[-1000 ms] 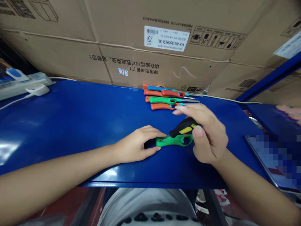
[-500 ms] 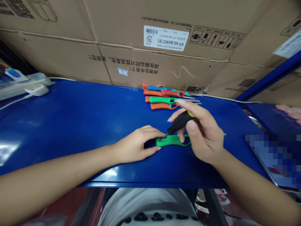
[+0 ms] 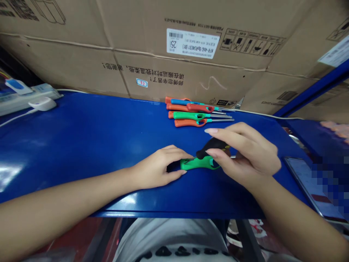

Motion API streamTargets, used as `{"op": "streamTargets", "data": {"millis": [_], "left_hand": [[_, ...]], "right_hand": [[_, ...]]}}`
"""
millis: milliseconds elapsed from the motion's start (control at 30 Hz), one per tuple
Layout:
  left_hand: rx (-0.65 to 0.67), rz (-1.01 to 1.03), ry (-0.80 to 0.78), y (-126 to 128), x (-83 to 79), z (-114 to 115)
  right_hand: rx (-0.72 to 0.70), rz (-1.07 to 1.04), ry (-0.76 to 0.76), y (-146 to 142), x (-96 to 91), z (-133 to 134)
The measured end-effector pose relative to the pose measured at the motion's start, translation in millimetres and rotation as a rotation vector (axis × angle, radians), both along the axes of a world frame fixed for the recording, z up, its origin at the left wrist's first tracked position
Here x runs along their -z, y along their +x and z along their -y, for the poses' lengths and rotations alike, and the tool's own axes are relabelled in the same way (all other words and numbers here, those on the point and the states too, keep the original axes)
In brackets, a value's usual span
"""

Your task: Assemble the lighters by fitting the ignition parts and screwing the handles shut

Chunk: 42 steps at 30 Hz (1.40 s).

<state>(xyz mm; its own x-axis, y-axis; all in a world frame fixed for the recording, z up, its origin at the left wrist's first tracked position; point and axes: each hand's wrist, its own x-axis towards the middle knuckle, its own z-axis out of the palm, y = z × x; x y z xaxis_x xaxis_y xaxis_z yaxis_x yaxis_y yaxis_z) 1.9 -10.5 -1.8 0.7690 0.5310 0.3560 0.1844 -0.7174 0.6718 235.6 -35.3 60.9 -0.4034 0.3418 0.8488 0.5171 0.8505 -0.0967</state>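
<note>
A green long-necked lighter (image 3: 200, 163) lies on the blue table, its handle end pointing left. My left hand (image 3: 159, 166) rests on the tabletop and grips that handle end between thumb and fingers. Above the lighter, my right hand (image 3: 245, 156) holds a screwdriver (image 3: 211, 147) with a black handle and yellow marks. The screwdriver is tilted, and its thin shaft points down and left to the top of the lighter's handle near my left fingertips. Whether the tip sits in a screw is too small to tell. My right hand covers part of the lighter's front.
Several orange, red, blue and green lighters (image 3: 190, 123) lie in a pile at the back of the blue table (image 3: 95, 142). Behind them stands a large cardboard box (image 3: 81, 54). A power strip with a white plug (image 3: 43, 104) is at the left, a phone (image 3: 308, 182) at the right.
My right hand has shifted right and turned, with its thumb and index finger now more spread around the screwdriver. The screwdriver handle has moved slightly right and lower. My left hand and the lighter stay put.
</note>
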Motion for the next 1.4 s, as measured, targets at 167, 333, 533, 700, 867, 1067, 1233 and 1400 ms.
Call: {"op": "streamTargets", "data": {"millis": [167, 333, 533, 700, 867, 1067, 1233, 1400], "left_hand": [[-0.002, 0.004, -0.004, 0.4, -1.1, 0.5], [-0.007, -0.007, 0.003, 0.4, -0.6, 0.3], [0.001, -0.006, 0.005, 0.5, -0.8, -0.2], [-0.009, -0.009, 0.013, 0.2, 0.2, 0.3], [0.011, -0.002, 0.014, 0.8, -0.6, 0.1], [-0.009, -0.021, -0.008, 0.7, -0.9, 0.5], [0.001, -0.024, -0.006, 1.3, -3.4, 0.9], [0.003, -0.022, 0.005, 0.6, -1.7, 0.0]], "right_hand": [[0.000, 0.091, -0.044, 6.4, -1.8, -2.1], [-0.063, 0.012, -0.182, 1.3, 1.0, -4.8], [-0.047, -0.023, -0.165, -2.4, 1.9, -1.1], [-0.096, -0.103, -0.441, -8.6, 3.8, 3.6], [0.012, -0.032, -0.051, -8.9, 4.4, 2.8], [-0.170, -0.112, -0.514, -12.8, 6.7, 10.0], [0.011, -0.040, -0.144, -13.0, 3.5, 10.7], [-0.012, -0.051, -0.260, -11.5, 6.0, 12.3]]}}
